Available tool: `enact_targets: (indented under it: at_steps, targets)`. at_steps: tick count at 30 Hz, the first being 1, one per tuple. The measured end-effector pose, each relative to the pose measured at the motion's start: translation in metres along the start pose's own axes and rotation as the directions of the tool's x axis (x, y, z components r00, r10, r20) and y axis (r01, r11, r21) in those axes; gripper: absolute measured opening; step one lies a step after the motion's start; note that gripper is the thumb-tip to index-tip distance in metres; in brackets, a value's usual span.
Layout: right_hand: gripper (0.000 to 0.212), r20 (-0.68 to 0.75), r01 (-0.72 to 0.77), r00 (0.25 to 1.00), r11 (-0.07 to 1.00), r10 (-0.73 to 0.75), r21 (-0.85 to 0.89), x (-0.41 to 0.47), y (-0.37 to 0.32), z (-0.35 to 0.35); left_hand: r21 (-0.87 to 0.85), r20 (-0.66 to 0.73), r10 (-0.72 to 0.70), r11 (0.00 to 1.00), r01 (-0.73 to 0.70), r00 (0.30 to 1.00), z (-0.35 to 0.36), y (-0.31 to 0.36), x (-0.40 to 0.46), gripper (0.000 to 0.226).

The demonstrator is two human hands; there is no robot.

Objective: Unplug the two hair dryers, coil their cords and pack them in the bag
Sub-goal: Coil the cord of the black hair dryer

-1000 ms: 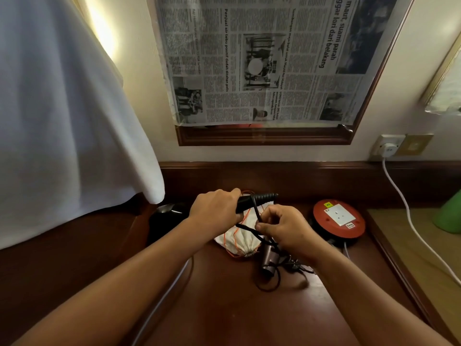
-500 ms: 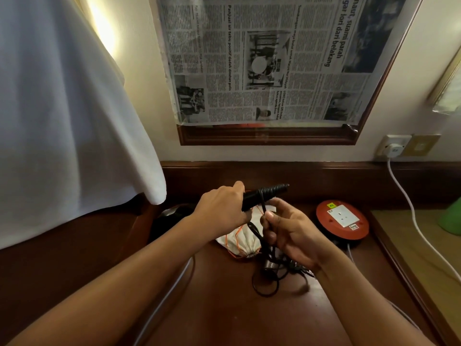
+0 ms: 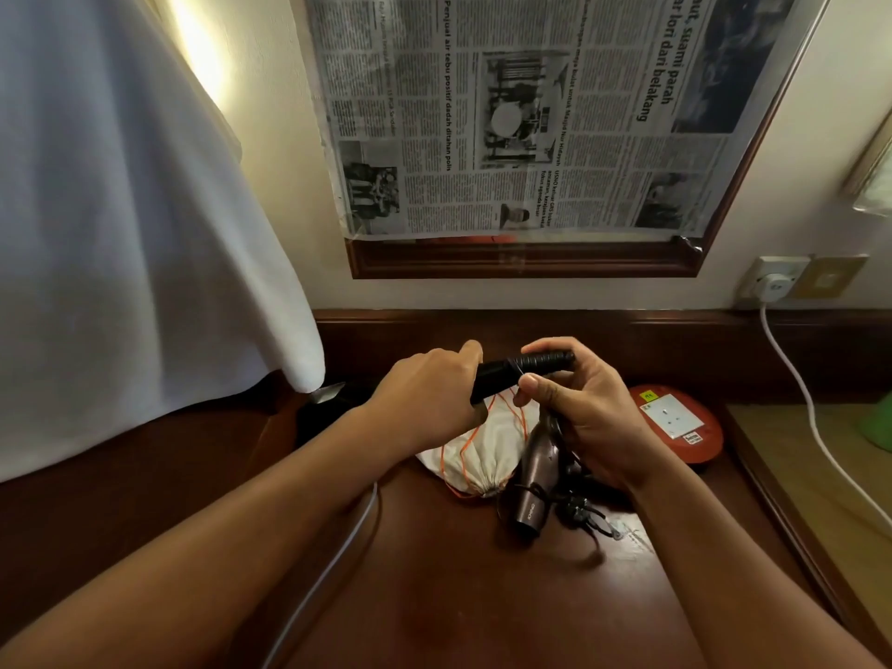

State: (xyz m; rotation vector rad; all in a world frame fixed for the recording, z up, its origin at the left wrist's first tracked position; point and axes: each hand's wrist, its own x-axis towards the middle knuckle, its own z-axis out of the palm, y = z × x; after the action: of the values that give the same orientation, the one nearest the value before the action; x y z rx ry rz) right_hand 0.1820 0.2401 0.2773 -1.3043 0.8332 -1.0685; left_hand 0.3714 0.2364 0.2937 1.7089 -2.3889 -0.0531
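My left hand [image 3: 427, 403] grips the handle of a black hair dryer [image 3: 511, 370], held level above the desk. My right hand [image 3: 579, 408] curls round the ribbed end of that handle, where the black cord is wrapped, thumb pinching the cord. A second, dark brown hair dryer [image 3: 536, 480] lies on the desk below my right hand, with its black cord and plug [image 3: 577, 507] bunched beside it. A white drawstring bag [image 3: 482, 451] with orange cords lies behind it, between my hands, its mouth drawn together.
A red round extension reel [image 3: 675, 424] with a white socket sits at the right. A white plug [image 3: 772, 287] in the wall socket trails a white cable down the right side. A white cloth [image 3: 145, 234] hangs at left. Another white cable [image 3: 333, 562] runs under my left arm.
My right hand rose from the loose cord near the desk up to the ribbed end of the black dryer's handle, bringing the cord round it. The left hand kept its grip.
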Motion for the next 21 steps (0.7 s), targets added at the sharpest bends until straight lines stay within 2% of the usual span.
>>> enact_targets:
  at_steps: [4, 8, 9, 11, 12, 13, 14, 15, 17, 18, 19, 21]
  targets:
    - [0.023, -0.034, 0.048, 0.998, 0.995, -0.045, 0.089, 0.002, 0.002, 0.003, -0.060, -0.032, 0.044, 0.997, -0.046, 0.999, -0.001, -0.003, 0.000, 0.030]
    - [0.021, -0.024, 0.120, 0.993, 0.985, -0.118, 0.128, 0.004, 0.004, 0.001, -0.361, -0.062, 0.045, 0.930, -0.065, 0.997, 0.002, -0.017, -0.010, 0.051]
    - [0.021, -0.025, 0.125, 0.992, 0.983, -0.123, 0.136, 0.004, 0.004, -0.002, -0.416, -0.123, -0.006, 0.908, -0.046, 0.992, 0.005, -0.024, -0.015, 0.055]
    - [0.021, -0.026, 0.120, 0.993, 0.978, -0.117, 0.172, 0.005, 0.004, -0.007, -0.589, -0.265, -0.258, 0.806, 0.056, 0.929, 0.012, -0.038, -0.026, 0.048]
    - [0.021, -0.026, 0.114, 0.993, 0.974, -0.111, 0.196, 0.006, 0.005, -0.010, -0.718, -0.257, -0.436, 0.683, 0.131, 0.863, 0.017, -0.048, -0.031, 0.041]
    - [0.022, -0.025, 0.105, 0.995, 0.970, -0.102, 0.219, 0.006, 0.006, -0.012, -0.845, -0.152, -0.595, 0.493, 0.209, 0.790, 0.022, -0.058, -0.035, 0.036]
    - [0.022, -0.022, 0.091, 0.996, 0.967, -0.088, 0.238, 0.005, 0.008, -0.014, -0.920, 0.036, -0.682, 0.263, 0.290, 0.731, 0.030, -0.070, -0.037, 0.035]
    - [0.023, -0.016, 0.074, 0.997, 0.964, -0.072, 0.255, 0.005, 0.010, -0.016, -0.933, 0.235, -0.679, 0.043, 0.357, 0.696, 0.036, -0.077, -0.040, 0.036]
    - [0.028, 0.003, 0.047, 0.999, 0.962, -0.049, 0.270, 0.004, 0.015, -0.017, -0.851, 0.523, -0.527, -0.283, 0.442, 0.669, 0.048, -0.085, -0.045, 0.045]
    - [0.035, 0.008, 0.043, 0.999, 0.963, -0.047, 0.267, 0.003, 0.017, -0.016, -0.803, 0.592, -0.433, -0.392, 0.449, 0.680, 0.052, -0.084, -0.047, 0.045]
    - [0.042, 0.009, 0.040, 0.999, 0.965, -0.044, 0.261, 0.003, 0.019, -0.016, -0.771, 0.617, -0.360, -0.457, 0.444, 0.700, 0.057, -0.083, -0.049, 0.043]
    - [0.049, -0.002, 0.026, 1.000, 0.969, -0.026, 0.246, 0.003, 0.023, -0.014, -0.752, 0.593, -0.248, -0.510, 0.418, 0.766, 0.064, -0.079, -0.053, 0.042]
